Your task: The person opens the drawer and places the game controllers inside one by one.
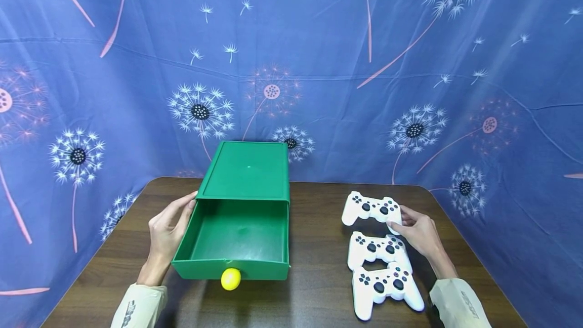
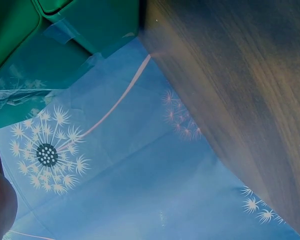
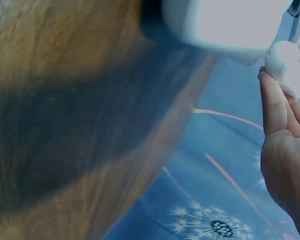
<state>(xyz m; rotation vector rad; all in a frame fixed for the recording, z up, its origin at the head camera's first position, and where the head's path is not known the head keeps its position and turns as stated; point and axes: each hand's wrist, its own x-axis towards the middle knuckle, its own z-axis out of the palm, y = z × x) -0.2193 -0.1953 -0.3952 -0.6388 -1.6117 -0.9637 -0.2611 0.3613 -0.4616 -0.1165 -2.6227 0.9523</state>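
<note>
At the right, my right hand [image 1: 421, 234] pinches the right grip of a white game controller [image 1: 374, 207], the farthest of three. In the right wrist view its fingers [image 3: 274, 102] and thumb hold the white grip [image 3: 285, 67]. Two more white controllers, a middle one [image 1: 364, 257] and a near one [image 1: 387, 285], lie overlapping closer to me. My left hand [image 1: 166, 232] touches the left side of a green box [image 1: 250, 168] with fairly straight fingers. The box's drawer [image 1: 196, 269] is pulled out toward me, bare inside, with a yellow round knob [image 1: 231, 279].
The box and controllers are on a dark brown wooden table [image 1: 319, 247] with rounded back corners. A blue cloth [image 1: 319, 39] with dandelion prints hangs behind and beside it. Clear tape [image 2: 62, 31] is stuck on the green box in the left wrist view.
</note>
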